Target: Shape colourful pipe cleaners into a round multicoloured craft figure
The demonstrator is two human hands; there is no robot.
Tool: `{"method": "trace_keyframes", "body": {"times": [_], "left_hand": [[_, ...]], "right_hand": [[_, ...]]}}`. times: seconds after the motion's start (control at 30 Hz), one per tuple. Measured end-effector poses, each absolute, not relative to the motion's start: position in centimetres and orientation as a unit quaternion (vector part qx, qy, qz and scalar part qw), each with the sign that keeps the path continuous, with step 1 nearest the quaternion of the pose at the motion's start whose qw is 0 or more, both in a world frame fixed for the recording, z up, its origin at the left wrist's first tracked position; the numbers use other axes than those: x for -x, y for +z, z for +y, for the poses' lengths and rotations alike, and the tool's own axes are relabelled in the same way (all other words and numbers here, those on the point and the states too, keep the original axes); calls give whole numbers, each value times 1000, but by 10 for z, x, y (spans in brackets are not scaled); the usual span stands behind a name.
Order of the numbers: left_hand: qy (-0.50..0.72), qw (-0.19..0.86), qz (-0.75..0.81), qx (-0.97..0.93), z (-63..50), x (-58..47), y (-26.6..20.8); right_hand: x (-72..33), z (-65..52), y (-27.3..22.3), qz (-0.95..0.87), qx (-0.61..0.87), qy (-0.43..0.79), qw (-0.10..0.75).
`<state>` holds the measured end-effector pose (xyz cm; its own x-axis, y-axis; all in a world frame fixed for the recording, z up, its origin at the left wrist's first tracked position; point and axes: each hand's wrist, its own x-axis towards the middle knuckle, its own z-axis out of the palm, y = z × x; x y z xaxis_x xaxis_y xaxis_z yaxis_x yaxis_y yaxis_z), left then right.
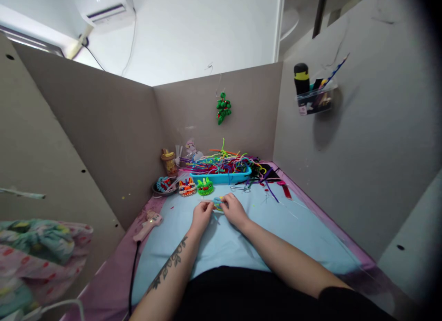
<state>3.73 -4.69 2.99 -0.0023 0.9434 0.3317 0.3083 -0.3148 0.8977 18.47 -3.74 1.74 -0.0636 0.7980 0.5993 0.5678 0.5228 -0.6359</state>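
Both my hands meet over the middle of the light blue cloth, fingers closed around a small blue and yellow pipe-cleaner piece [218, 201]. My left hand [203, 213] pinches its left side, and my right hand [234, 208] grips its right side from above. Fingers hide much of the piece. Just beyond my hands sit a green pipe-cleaner animal head [205, 186] and an orange and cream one [187, 187]. A pair of scissors [241, 188] lies on the cloth a little past my right hand.
Behind stands a blue tray [221, 178] heaped with colourful pipe cleaners. A bowl [165, 186] holds blue and red pieces at the left. A corded pink glue gun [148, 226] lies at the left edge. Grey partitions [214, 127] enclose the table; a clear holder [315, 102] hangs at right.
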Motion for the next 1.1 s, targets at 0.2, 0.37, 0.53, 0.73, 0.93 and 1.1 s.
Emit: {"method": "trace_keyframes", "body": {"times": [0.2, 0.37, 0.53, 0.73, 0.93, 1.1], "left_hand": [[501, 308, 494, -641, -46, -36, 28], [498, 303, 485, -652, -45, -35, 27], [500, 302, 487, -650, -46, -35, 28], [509, 299, 490, -642, -47, -36, 31], [505, 303, 497, -637, -50, -37, 34], [508, 300, 503, -632, -50, -36, 33]], "right_hand": [[-185, -38, 17, -719, 473, 116, 496], [-186, -39, 19, -720, 476, 121, 490], [-186, -39, 20, -721, 477, 122, 487], [-186, -39, 19, -719, 472, 121, 496], [-186, -39, 20, -716, 477, 117, 496], [-183, -38, 17, -724, 465, 141, 490]]}}
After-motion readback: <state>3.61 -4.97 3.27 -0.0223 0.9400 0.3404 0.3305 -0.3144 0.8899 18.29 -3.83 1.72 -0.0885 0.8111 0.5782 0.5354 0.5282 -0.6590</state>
